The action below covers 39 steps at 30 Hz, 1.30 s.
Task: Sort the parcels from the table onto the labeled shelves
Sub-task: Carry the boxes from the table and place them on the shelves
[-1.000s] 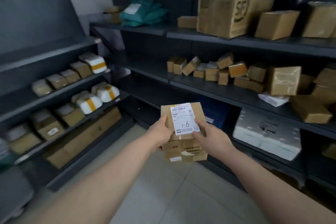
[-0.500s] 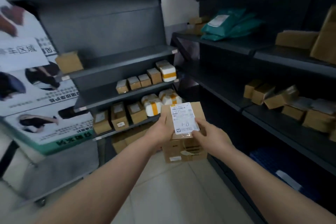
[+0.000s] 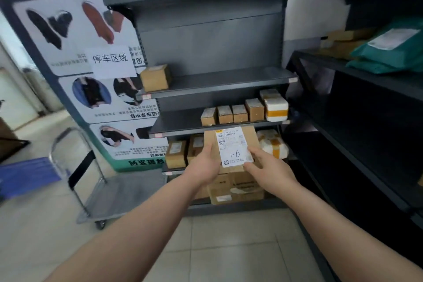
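Both hands on a brown cardboard parcel (image 3: 231, 142), held up in front of the grey shelf unit (image 3: 212, 48), level with its lower shelves. Left hand (image 3: 204, 166) grips the parcel's left edge, fingers closed around it. Right hand (image 3: 271, 170) holds the lower right corner, thumb on the white shipping label (image 3: 233, 146). Label faces the camera, handwritten "1-6" on it. More cardboard sits directly under the parcel, between the hands; can't tell if it is a second box in the grip or stock on the unit's bottom shelf.

On the shelf unit: single brown box (image 3: 155, 77) at the left end of the upper shelf. Row of small brown boxes (image 3: 232, 113) plus a white foam box with orange tape (image 3: 275, 109) on the shelf just above the parcel. Another taped white package (image 3: 273, 144) right of the parcel, same level.

Left of the shelf unit: printed poster panel (image 3: 77, 52), flat metal trolley (image 3: 119, 192) on the floor. Right of the shelf unit: dark rack (image 3: 357, 103) with green mailer bags (image 3: 389, 52).
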Available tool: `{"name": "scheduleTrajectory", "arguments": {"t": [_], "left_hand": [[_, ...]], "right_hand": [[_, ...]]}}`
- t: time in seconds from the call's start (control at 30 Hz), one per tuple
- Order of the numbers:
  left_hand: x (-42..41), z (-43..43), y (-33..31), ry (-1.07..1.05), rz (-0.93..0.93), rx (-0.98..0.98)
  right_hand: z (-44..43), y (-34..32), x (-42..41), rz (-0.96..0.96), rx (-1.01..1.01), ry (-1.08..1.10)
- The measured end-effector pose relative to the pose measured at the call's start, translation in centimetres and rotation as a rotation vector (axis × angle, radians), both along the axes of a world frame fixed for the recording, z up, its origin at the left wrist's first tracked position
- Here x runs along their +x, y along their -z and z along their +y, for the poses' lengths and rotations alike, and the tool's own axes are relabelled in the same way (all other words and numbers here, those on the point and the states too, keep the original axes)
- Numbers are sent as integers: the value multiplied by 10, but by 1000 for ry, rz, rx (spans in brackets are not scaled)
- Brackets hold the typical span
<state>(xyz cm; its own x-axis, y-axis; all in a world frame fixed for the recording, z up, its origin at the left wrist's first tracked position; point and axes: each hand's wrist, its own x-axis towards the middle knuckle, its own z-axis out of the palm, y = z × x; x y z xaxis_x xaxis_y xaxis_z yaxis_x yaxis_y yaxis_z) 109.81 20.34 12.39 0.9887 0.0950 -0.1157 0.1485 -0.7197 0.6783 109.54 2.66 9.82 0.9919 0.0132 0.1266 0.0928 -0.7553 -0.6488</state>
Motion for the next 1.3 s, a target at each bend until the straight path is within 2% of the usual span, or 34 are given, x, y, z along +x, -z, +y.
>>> {"name": "scheduleTrajectory", "arguments": {"t": [0.47, 0.8, 0.97, 1.03, 1.17, 1.3], "left_hand": [[239, 129, -68, -21, -213, 26], [401, 157, -120, -79, -333, 118], [473, 168, -123, -150, -382, 124], [496, 175, -120, -131, -386, 145], [525, 187, -109, -78, -435, 215], [548, 191, -108, -51, -442, 424]], "right_hand": [[129, -65, 249, -135, 19, -38], [160, -116, 417, -236, 7, -66], [176, -121, 498, -169, 3, -181], [182, -118, 523, -213, -44, -226], [186, -115, 564, -544, -339, -259], [197, -116, 593, -551, -410, -294]]}}
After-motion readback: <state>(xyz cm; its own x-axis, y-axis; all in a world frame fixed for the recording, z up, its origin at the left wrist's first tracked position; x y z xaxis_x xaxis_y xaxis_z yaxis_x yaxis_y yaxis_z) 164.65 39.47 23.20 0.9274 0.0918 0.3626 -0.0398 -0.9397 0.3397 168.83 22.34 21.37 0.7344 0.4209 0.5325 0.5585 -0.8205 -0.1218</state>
